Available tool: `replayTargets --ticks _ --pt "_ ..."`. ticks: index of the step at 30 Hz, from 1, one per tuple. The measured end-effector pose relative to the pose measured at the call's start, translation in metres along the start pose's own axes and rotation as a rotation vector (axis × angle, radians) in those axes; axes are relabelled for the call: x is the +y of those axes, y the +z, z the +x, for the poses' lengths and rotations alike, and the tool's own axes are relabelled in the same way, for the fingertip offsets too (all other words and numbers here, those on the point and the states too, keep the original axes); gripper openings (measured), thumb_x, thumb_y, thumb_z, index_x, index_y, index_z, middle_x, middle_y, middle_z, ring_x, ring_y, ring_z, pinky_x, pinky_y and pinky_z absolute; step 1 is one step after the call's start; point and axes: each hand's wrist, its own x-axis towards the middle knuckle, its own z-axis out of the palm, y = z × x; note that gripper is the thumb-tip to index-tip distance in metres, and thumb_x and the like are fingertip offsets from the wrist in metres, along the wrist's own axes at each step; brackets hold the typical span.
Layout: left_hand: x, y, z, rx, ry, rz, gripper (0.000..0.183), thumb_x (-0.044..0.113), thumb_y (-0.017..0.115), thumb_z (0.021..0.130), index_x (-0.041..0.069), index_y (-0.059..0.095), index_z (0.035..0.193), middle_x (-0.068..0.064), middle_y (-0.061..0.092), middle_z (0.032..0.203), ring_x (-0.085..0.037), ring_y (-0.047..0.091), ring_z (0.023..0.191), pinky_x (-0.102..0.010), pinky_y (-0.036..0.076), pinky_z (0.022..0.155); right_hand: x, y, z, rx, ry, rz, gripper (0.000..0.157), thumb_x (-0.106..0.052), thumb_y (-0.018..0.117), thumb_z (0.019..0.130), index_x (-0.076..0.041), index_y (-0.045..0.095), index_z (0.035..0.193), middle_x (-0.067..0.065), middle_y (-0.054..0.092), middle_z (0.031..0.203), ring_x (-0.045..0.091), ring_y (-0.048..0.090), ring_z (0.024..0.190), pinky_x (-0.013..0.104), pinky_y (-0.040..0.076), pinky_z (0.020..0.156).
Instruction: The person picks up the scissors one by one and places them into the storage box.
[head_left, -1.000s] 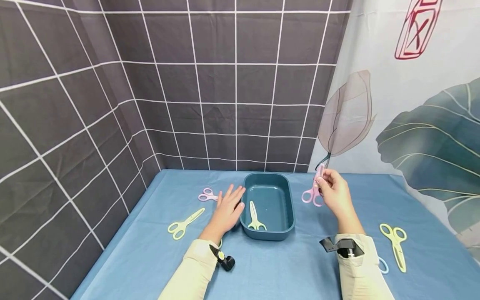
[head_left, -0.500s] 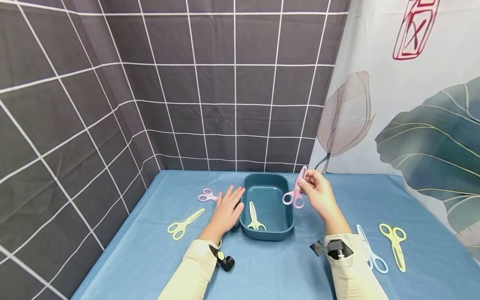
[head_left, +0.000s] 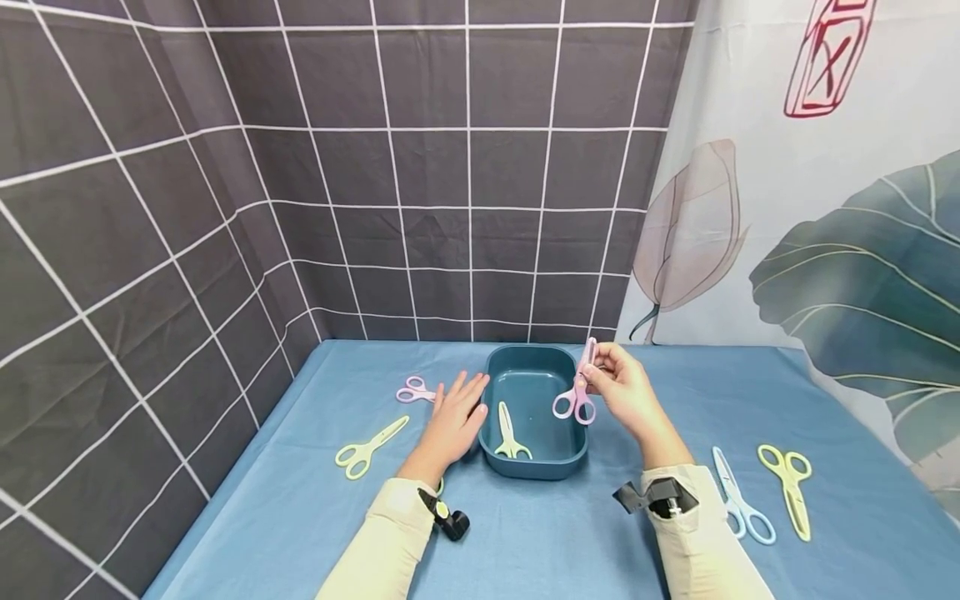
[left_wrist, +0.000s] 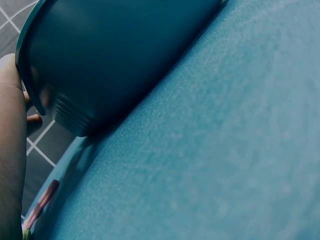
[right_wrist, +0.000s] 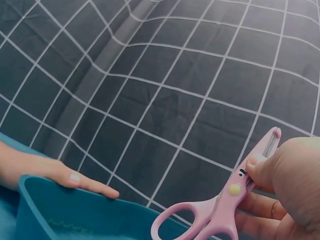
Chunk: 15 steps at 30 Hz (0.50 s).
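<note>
Pink scissors (head_left: 581,385) hang handles down from my right hand (head_left: 624,392), which pinches them by the blades above the right side of the teal bin (head_left: 534,471). In the right wrist view the pink scissors (right_wrist: 230,200) show a yellow pivot, with the thumb on one side and fingers behind. My left hand (head_left: 452,419) lies with its fingers straight against the bin's left rim. Inside the bin, pale green scissors (head_left: 509,433) lean with their blades up. The left wrist view has the bin's outer wall (left_wrist: 100,60) beside part of the hand.
Left of the bin lie yellow-green scissors (head_left: 370,448) and other pink scissors (head_left: 415,390), partly hidden by the left hand. On the right are light blue scissors (head_left: 740,500) and more yellow-green scissors (head_left: 790,490). A blue cloth (head_left: 262,517) covers the table.
My right hand has moved left with the pink scissors, from right of the bin to over its right side. The light blue scissors have come out from behind the right sleeve. The left hand stays put.
</note>
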Motion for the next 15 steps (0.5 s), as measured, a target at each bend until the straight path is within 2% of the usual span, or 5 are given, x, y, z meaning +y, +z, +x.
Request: replayTargets --ticks 8,15 --pt "0.001 -0.002 0.0 -0.006 0.0 0.003 0.051 0.03 0.043 0.107 0.016 0.041 0.157 -0.004 0.041 0.159 -0.028 0.021 0.153 -0.064 0.008 0.12 0.007 0.007 0.001 -0.044 0.001 0.007 0.019 0.008 0.054 0.099 0.013 0.05 0.117 0.016 0.064 0.095 0.004 0.066 0.079 0.025 0.06 0.073" --pt "0.002 -0.002 0.0 -0.011 -0.007 -0.013 0.051 0.029 0.044 0.108 0.016 0.04 0.157 -0.004 0.041 0.159 -0.028 0.022 0.153 -0.063 0.008 0.12 0.013 0.012 0.001 -0.169 -0.018 -0.023 0.017 0.01 0.054 0.098 0.015 0.05 0.114 0.02 0.063 0.093 0.008 0.065 0.077 0.026 0.059 0.072"
